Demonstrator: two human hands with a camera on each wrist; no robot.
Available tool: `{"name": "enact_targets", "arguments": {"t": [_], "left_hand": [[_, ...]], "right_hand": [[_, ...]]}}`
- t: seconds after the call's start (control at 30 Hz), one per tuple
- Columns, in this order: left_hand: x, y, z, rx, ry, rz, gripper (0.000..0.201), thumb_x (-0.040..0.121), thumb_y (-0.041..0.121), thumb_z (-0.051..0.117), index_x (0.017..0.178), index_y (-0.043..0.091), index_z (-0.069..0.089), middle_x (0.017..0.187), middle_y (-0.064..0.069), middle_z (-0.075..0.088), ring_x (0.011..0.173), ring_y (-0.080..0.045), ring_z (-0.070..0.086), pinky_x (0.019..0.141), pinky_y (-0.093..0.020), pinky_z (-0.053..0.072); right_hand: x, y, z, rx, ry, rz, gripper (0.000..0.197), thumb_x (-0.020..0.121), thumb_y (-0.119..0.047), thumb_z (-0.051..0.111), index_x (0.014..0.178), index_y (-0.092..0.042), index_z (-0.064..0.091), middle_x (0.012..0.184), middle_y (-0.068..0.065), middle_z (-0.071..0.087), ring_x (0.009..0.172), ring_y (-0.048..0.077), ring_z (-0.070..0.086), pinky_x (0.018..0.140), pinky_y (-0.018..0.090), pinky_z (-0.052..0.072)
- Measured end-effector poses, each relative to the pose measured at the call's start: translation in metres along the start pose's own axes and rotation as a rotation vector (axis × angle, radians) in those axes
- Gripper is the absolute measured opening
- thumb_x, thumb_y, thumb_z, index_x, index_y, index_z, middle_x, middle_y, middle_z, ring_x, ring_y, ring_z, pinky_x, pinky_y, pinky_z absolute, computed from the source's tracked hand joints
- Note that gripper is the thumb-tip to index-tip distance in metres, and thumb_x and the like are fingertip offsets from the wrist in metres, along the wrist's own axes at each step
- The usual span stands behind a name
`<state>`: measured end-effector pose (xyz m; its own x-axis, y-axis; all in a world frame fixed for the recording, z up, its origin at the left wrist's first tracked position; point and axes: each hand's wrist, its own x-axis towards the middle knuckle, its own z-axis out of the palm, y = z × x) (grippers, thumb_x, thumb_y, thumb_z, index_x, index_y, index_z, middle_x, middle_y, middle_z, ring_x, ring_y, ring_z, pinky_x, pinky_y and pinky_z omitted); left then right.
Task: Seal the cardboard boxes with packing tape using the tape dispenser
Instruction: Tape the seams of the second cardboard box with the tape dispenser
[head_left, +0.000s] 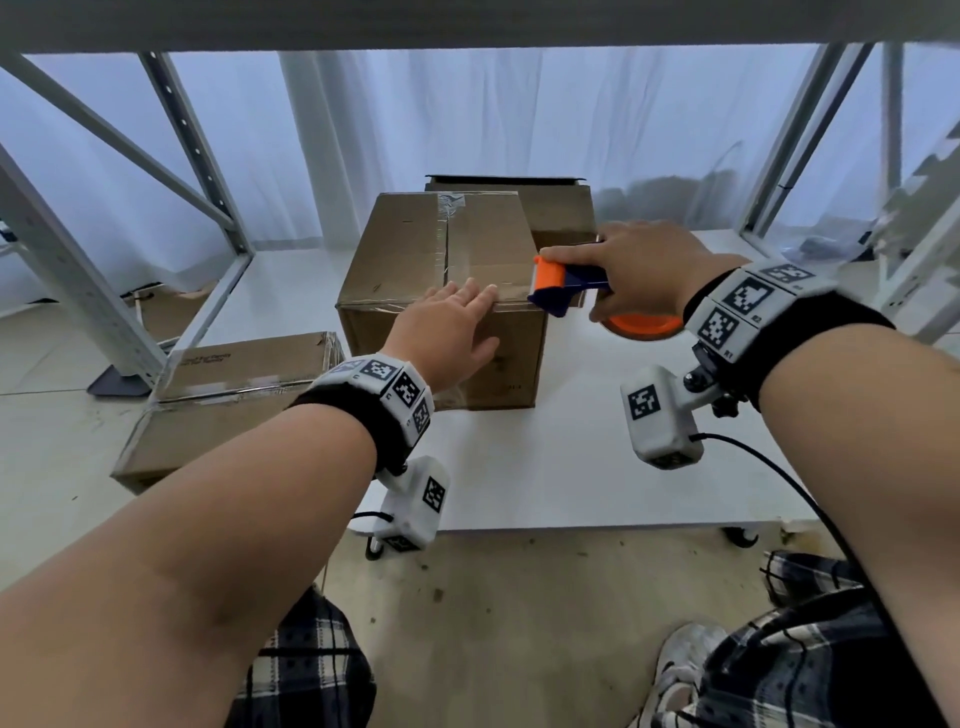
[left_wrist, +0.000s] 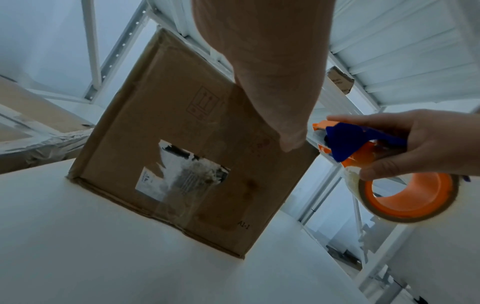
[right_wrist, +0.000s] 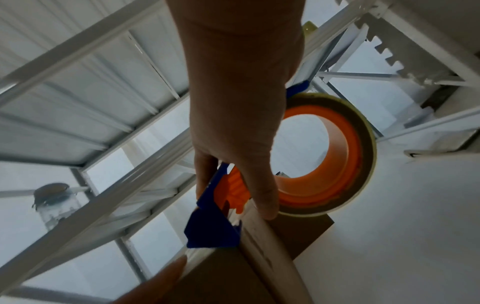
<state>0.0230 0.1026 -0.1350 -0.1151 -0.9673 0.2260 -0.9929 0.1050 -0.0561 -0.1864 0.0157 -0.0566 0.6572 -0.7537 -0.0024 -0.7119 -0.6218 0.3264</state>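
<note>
A brown cardboard box (head_left: 415, 244) stands on the white table (head_left: 571, 467), flaps down, clear tape along its top seam. My left hand (head_left: 457, 322) lies flat with straight fingers on the box's near top edge; in the left wrist view the box (left_wrist: 155, 144) shows a torn label on its front. My right hand (head_left: 639, 275) grips a blue and orange tape dispenser (head_left: 566, 283) with an orange-cored tape roll (left_wrist: 407, 195), its blue nose at the box's right top edge. In the right wrist view the dispenser (right_wrist: 215, 226) touches that box edge (right_wrist: 267, 246).
A second open box (head_left: 550, 208) stands behind the first. A flat taped box (head_left: 223, 400) lies lower at the left beside the table. White metal shelf posts (head_left: 67, 270) rise on both sides, a shelf overhead. My legs stand below the table's near edge.
</note>
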Motion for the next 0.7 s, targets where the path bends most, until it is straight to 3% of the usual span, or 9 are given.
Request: {"name": "enact_targets", "arguments": {"t": [0.1, 0.2, 0.33, 0.47, 0.7], "left_hand": [[0.001, 0.007, -0.001, 0.039, -0.027, -0.001, 0.062, 0.097, 0.054, 0.034, 0.151, 0.03, 0.015, 0.156, -0.011, 0.024, 0.142, -0.03, 0.025, 0.117, -0.041, 0.019], [0.007, 0.016, -0.003, 0.008, -0.022, -0.033, 0.063, 0.096, 0.052, 0.037, 0.15, 0.022, 0.022, 0.155, -0.011, 0.025, 0.143, -0.029, 0.023, 0.118, -0.043, 0.019], [0.015, 0.031, 0.002, -0.078, -0.002, 0.026, 0.065, 0.098, 0.046, 0.04, 0.15, 0.013, 0.02, 0.158, -0.006, 0.019, 0.146, -0.018, 0.015, 0.119, -0.034, 0.008], [0.015, 0.022, 0.008, -0.093, 0.01, 0.057, 0.066, 0.098, 0.045, 0.041, 0.152, 0.016, 0.015, 0.158, -0.002, 0.017, 0.146, -0.015, 0.014, 0.12, -0.032, 0.008], [0.002, -0.009, 0.004, -0.113, 0.021, 0.008, 0.06, 0.098, 0.04, 0.043, 0.15, 0.017, 0.022, 0.157, -0.002, 0.022, 0.145, -0.015, 0.017, 0.117, -0.029, 0.011]], "right_hand": [[0.002, -0.001, 0.003, -0.027, -0.003, -0.002, 0.081, 0.084, -0.048, 0.065, 0.146, -0.052, 0.012, 0.115, 0.008, 0.05, 0.106, 0.029, 0.052, 0.084, 0.038, 0.041], [0.004, -0.001, 0.005, -0.019, -0.019, 0.0, 0.082, 0.084, -0.048, 0.066, 0.146, -0.052, 0.012, 0.114, 0.007, 0.05, 0.105, 0.028, 0.052, 0.084, 0.037, 0.04], [0.004, 0.001, 0.007, 0.02, -0.039, 0.015, 0.083, 0.083, -0.047, 0.067, 0.146, -0.052, 0.012, 0.115, 0.007, 0.049, 0.104, 0.028, 0.051, 0.085, 0.037, 0.038], [0.003, -0.001, 0.011, 0.067, -0.027, 0.021, 0.085, 0.083, -0.048, 0.067, 0.147, -0.051, 0.011, 0.118, 0.008, 0.049, 0.108, 0.028, 0.051, 0.088, 0.039, 0.04], [0.018, -0.028, 0.002, 0.074, -0.005, -0.024, 0.081, 0.084, -0.046, 0.065, 0.147, -0.049, 0.013, 0.124, 0.011, 0.049, 0.111, 0.032, 0.05, 0.087, 0.039, 0.041]]}}
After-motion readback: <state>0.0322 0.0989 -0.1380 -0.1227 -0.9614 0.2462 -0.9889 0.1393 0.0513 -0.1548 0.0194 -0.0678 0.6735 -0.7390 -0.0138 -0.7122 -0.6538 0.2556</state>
